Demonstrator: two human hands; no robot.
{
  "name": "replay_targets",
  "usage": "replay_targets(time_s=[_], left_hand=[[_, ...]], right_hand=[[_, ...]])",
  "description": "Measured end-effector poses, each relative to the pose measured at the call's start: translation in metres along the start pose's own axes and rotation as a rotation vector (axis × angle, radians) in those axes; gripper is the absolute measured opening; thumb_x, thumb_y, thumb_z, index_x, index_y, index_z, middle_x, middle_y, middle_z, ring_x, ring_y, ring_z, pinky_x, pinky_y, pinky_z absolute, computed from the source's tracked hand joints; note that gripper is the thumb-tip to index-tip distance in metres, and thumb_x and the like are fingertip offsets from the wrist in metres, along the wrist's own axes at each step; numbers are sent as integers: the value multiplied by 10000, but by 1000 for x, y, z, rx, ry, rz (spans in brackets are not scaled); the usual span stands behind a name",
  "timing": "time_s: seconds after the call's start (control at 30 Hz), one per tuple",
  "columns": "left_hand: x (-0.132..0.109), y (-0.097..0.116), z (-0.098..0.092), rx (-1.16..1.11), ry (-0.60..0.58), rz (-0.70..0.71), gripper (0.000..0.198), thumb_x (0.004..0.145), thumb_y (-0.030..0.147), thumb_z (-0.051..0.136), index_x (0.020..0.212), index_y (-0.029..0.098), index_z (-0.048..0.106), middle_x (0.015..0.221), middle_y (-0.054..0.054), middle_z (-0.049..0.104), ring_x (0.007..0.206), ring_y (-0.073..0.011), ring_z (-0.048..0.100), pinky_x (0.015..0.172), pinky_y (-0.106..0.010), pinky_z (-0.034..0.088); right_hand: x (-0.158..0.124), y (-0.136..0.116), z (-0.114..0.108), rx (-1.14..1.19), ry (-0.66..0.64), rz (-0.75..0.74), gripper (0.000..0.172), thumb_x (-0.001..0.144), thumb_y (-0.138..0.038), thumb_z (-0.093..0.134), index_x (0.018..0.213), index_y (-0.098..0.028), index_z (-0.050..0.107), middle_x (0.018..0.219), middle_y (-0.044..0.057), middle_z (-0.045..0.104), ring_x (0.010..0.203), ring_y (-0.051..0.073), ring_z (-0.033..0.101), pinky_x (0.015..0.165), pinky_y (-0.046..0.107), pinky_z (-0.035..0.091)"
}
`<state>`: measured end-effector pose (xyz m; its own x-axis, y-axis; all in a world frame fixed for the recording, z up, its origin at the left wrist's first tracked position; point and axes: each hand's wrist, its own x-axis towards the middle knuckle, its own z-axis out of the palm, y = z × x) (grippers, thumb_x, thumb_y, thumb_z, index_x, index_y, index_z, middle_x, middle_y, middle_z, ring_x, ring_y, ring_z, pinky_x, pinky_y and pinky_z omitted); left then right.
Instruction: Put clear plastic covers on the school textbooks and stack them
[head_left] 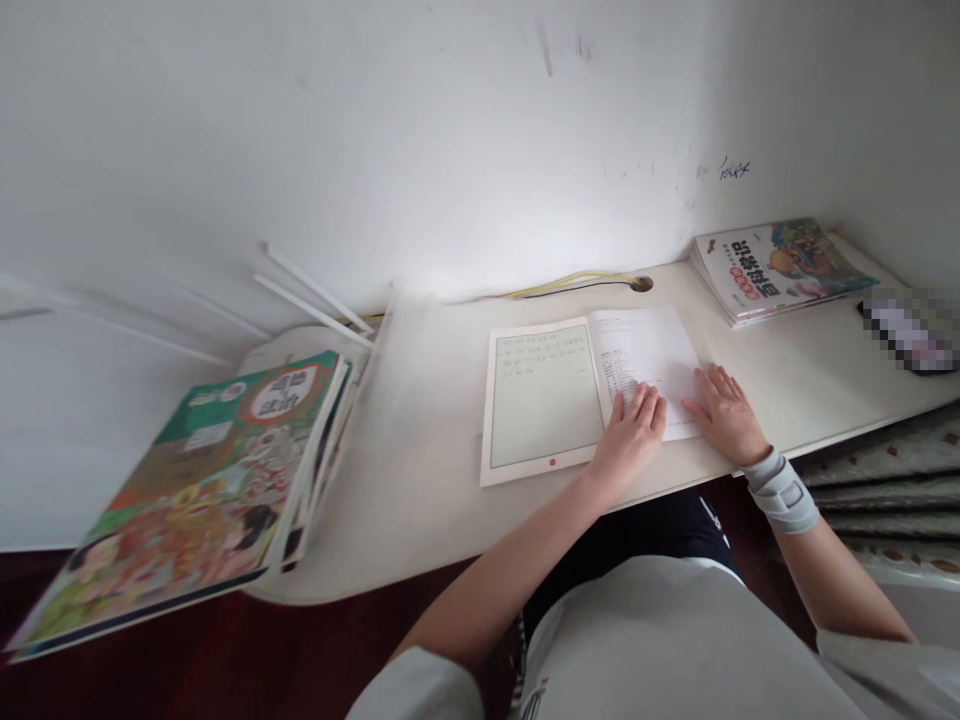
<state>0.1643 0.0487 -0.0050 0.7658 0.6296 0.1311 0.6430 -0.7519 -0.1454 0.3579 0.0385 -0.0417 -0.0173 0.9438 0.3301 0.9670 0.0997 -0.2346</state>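
Observation:
An open booklet (559, 395) lies on the white desk (420, 470) in front of me, its left page pale green and its right page white with printed lines. My left hand (630, 430) lies flat on the fold and the right page, fingers stretched out. Beside it, my right hand (724, 415) rests palm down on the right page's outer edge, fingers slightly spread. A grey wrist brace (780, 490) wraps my right wrist. Neither hand holds anything.
A stack of colourful books (202, 490) overhangs the desk's left end. Another stack of books (780, 268) sits at the back right corner. Yellow and black cables (577, 282) run into a hole by the wall. A patterned fabric (885, 470) lies at the right.

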Motion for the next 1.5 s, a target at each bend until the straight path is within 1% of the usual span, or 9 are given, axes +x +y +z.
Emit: replay_targets(time_s=[0.2, 0.37, 0.57, 0.7, 0.87, 1.1, 1.3, 1.37, 1.5], left_hand=[[6, 1, 1, -8, -2, 23, 417, 916, 92, 293, 1305, 79, 443, 1410, -186, 413, 1351, -288, 310, 1061, -522, 325], [2, -7, 1, -71, -9, 65, 447, 890, 61, 307, 1326, 50, 409, 1425, -211, 380, 1367, -304, 262, 1071, -512, 310], [-11, -15, 6, -149, -33, -99, 533, 841, 32, 342, 1372, 12, 313, 1452, -278, 281, 1382, -357, 153, 1050, -542, 311], [-9, -12, 1, -106, -83, -38, 512, 846, 25, 305, 1356, 31, 349, 1446, -255, 313, 1381, -338, 175, 1061, -555, 284], [-2, -14, -7, -78, -131, 16, 478, 874, 46, 270, 1340, 24, 374, 1441, -253, 324, 1372, -329, 220, 1047, -562, 306], [7, -11, -2, -100, -100, -9, 476, 888, 83, 291, 1357, 54, 367, 1440, -246, 332, 1381, -312, 207, 1053, -576, 291], [9, -13, 0, -145, -112, 50, 532, 850, 17, 284, 1378, 58, 326, 1454, -244, 305, 1392, -314, 153, 1042, -586, 289], [10, -15, -2, -220, -123, 70, 535, 870, 62, 316, 1403, 69, 275, 1478, -232, 259, 1401, -311, 100, 1052, -587, 263], [3, -26, -5, -430, -108, 122, 648, 905, 364, 423, 1450, 134, 157, 1518, -187, 172, 1412, -294, 48, 1089, -560, 198]], right_hand=[[0, 0, 1, -17, -1, 0, 610, 912, -493, 356, 1301, -37, 468, 1356, 258, 450, 1314, 321, 364, 1039, 491, 337], [0, 0, 1, -8, -4, -3, 603, 913, -488, 356, 1303, -43, 467, 1361, 264, 442, 1316, 324, 360, 1028, 507, 345], [0, -1, 0, -15, -28, 1, 593, 917, -472, 353, 1305, -38, 464, 1367, 256, 439, 1322, 318, 351, 1044, 493, 329], [0, -1, 0, -15, -28, 8, 599, 916, -479, 354, 1301, -35, 467, 1365, 261, 438, 1325, 318, 346, 1048, 491, 325], [1, -1, 1, 8, -17, 11, 584, 912, -484, 361, 1305, -65, 465, 1368, 245, 442, 1326, 312, 347, 1043, 505, 326], [1, -2, -2, -37, -34, 9, 589, 903, -482, 393, 1276, -36, 488, 1368, 262, 433, 1320, 319, 354, 1049, 480, 323], [1, 0, 0, -23, -30, -24, 557, 897, -477, 411, 1286, -85, 485, 1392, 245, 412, 1333, 321, 331, 1033, 525, 327], [0, 0, 0, -27, -23, -31, 551, 897, -476, 412, 1278, -86, 494, 1388, 245, 417, 1329, 321, 337, 1032, 519, 330], [-1, -5, -7, -45, 0, -23, 523, 907, -442, 409, 1263, -72, 508, 1358, 243, 454, 1305, 317, 379, 1035, 500, 332]])
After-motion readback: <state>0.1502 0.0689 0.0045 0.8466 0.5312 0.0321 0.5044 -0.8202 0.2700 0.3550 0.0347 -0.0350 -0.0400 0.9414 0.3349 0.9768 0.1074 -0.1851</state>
